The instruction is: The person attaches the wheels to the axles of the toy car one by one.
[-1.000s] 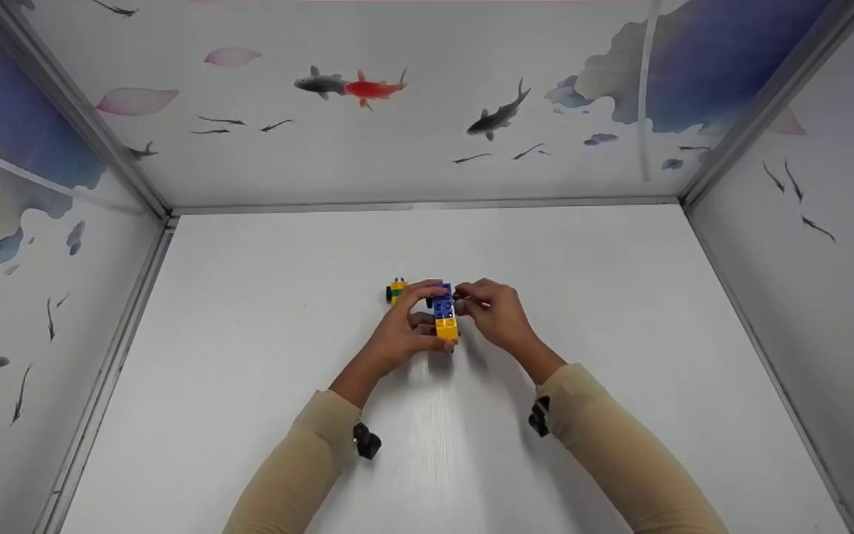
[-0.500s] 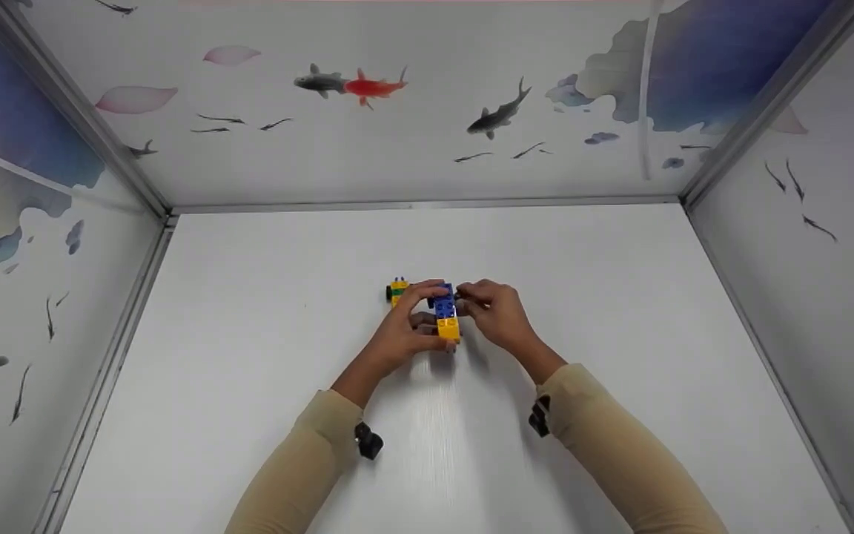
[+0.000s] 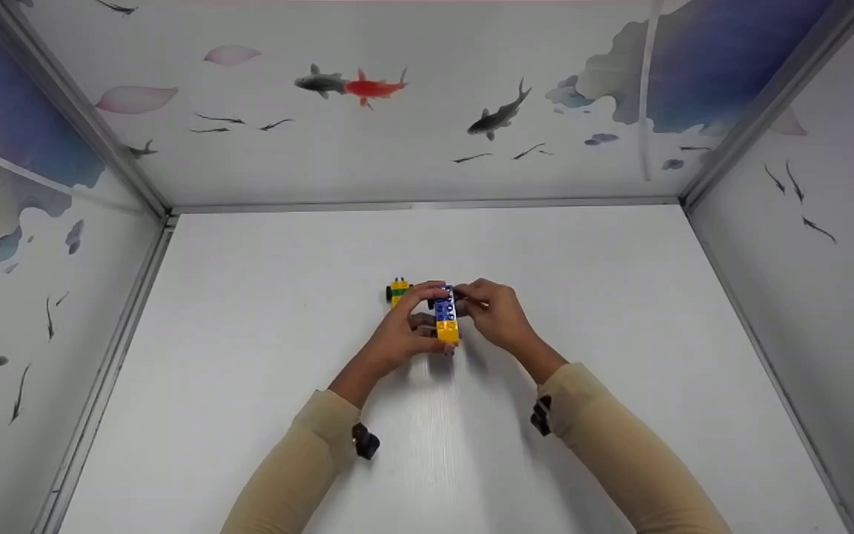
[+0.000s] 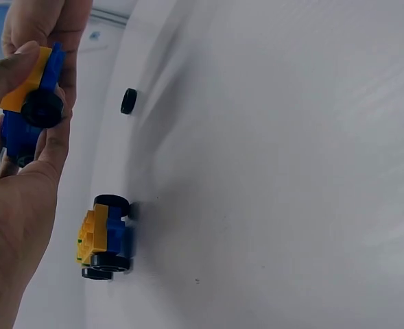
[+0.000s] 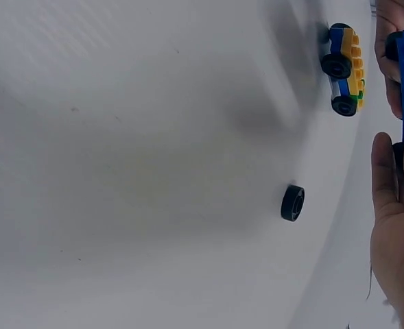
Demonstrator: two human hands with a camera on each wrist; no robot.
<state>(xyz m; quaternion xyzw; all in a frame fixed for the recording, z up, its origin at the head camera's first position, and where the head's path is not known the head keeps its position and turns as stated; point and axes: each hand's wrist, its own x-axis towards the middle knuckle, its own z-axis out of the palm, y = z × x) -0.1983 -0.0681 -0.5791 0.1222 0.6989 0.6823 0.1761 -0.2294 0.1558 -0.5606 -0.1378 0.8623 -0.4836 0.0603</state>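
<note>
My left hand (image 3: 397, 330) grips a toy brick car (image 3: 445, 319) of blue and yellow bricks, its fingers and thumb at the two ends. In the left wrist view a black wheel (image 4: 42, 109) shows on the car's side. My right hand (image 3: 497, 311) is at the car's right side. Its thumb and fingers pinch a black wheel (image 5: 398, 155) against the blue base, as the right wrist view shows; the fingers partly cover it. Whether that wheel is fixed on the car, I cannot tell.
Another brick car (image 3: 398, 291), yellow, green and blue with black wheels, stands on the white table (image 3: 286, 445) behind my left hand. A loose black wheel (image 5: 293, 203) lies on the table below the hands. Printed panels (image 3: 412, 148) wall the table at the back and sides.
The held car has shifted very slightly towards me between my hands. Both hands keep nearly the same place, and the right fingers stay at the car's side.
</note>
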